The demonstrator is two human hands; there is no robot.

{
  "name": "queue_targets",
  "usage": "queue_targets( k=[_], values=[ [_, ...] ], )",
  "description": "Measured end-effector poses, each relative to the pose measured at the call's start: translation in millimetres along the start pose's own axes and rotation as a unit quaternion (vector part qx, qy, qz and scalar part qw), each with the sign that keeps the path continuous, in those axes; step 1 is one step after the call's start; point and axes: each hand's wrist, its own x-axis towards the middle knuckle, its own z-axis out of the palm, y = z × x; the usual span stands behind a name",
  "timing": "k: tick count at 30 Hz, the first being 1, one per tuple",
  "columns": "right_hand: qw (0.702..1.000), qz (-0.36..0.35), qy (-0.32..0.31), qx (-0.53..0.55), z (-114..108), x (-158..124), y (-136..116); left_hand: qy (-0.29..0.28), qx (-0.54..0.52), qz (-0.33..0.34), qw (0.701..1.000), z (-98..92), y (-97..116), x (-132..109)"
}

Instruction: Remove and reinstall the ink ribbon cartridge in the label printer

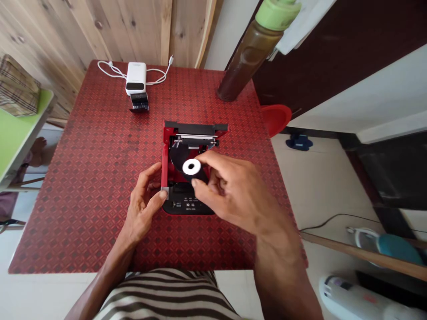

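Red table (83,186): I'm steadying printer (187,195) with left hand (145,202); right hand (230,191) pinching roll (191,167) over open bay, judging seating next.

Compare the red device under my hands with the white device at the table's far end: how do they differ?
The red device lies open, lid raised; the white device is closed. The left hand steadies the red one while the right hand holds a small roll over it; the white one sits untouched, cabled. Both rest on the red table.
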Motion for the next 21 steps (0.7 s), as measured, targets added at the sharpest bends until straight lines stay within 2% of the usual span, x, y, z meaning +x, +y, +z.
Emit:
queue_targets(
  k=[2, 4, 7, 9, 13, 18, 21],
  values=[
    [0.984, 0.019, -0.008, 0.178, -6, -11, 18, 0.001, 0.004, -0.002, 1.000, -0.6, -1, 0],
    [0.948, 0.042, 0.002, 0.317, -6, -24, 39, 0.001, 0.007, -0.003, 1.000, -1.4, -3, -1],
    [0.907, 0.084, 0.043, 0.410, 3, -45, 67, 0.002, 0.006, -0.001, 1.000, -2.7, -6, -1],
    [0.904, 0.131, 0.070, 0.402, 11, -58, 78, 0.002, -0.003, 0.002, 1.000, -3.3, -8, -1],
    [0.919, 0.216, 0.120, 0.306, 15, -77, 84, 0.004, -0.017, 0.005, 1.000, -3.6, -11, -2],
    [0.943, 0.237, 0.147, 0.182, 9, -88, 89, 0.006, -0.012, 0.004, 1.000, -4.1, -13, -1],
    [0.956, 0.203, 0.151, 0.150, 12, -89, 96, 0.005, -0.006, 0.008, 1.000, -5.4, -14, -1]
  ],
)
